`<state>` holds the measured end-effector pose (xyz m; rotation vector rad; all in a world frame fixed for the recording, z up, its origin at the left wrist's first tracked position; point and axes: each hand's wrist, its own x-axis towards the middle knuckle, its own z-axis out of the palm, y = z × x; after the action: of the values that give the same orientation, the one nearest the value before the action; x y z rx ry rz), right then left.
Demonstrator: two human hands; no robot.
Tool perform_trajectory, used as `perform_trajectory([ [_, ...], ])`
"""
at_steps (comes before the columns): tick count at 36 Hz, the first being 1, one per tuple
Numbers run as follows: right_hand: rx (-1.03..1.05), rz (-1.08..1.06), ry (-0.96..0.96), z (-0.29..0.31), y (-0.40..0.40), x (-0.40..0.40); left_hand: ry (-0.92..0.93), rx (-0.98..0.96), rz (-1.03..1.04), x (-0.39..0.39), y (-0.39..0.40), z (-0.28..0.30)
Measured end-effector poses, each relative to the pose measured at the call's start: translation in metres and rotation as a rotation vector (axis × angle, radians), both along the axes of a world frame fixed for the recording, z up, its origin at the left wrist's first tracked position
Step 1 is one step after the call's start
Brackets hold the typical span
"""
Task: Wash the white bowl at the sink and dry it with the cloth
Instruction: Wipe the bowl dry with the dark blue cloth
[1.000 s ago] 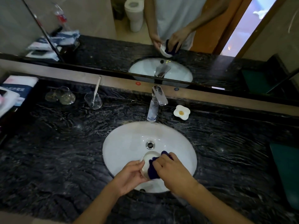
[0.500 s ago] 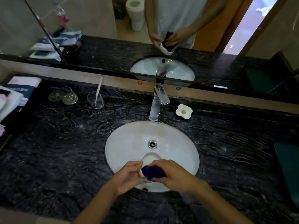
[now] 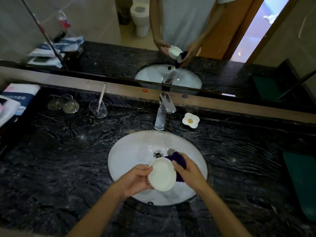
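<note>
I hold the white bowl (image 3: 162, 174) above the near half of the white oval sink (image 3: 133, 151), its inside facing up at me. My left hand (image 3: 136, 179) grips the bowl's left rim. My right hand (image 3: 187, 171) clutches the dark purple cloth (image 3: 177, 159) against the bowl's right side and underneath; most of the cloth is hidden behind the bowl and my fingers. No water runs from the chrome tap (image 3: 164, 110) behind the basin.
Black marble counter (image 3: 59, 159) surrounds the sink. Clear glasses (image 3: 98, 108), one with a toothbrush, stand at the back left. A small white flower-shaped dish (image 3: 190, 120) sits right of the tap. Folded towels (image 3: 15, 98) far left, a green object (image 3: 302, 182) far right, mirror behind.
The cloth was inside the bowl under my right hand; now it has come out to the bowl's right side, and the bowl is turned with its bare inside towards me.
</note>
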<state>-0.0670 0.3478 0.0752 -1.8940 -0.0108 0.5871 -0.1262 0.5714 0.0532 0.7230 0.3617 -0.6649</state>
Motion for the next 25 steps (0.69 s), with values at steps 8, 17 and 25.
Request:
perform_trajectory([
  [8, 0.103, -0.243, 0.145, -0.033, 0.013, -0.028, 0.024, -0.022, 0.12, -0.007, -0.008, -0.001],
  [17, 0.052, -0.63, 0.131, -0.043, 0.039, -0.064, 0.006, 0.027, 0.282, -0.013, -0.039, -0.007],
  [25, -0.092, -0.22, 0.036, -0.028, -0.002, -0.029, -0.031, 0.149, 0.088, -0.024, -0.024, -0.013],
])
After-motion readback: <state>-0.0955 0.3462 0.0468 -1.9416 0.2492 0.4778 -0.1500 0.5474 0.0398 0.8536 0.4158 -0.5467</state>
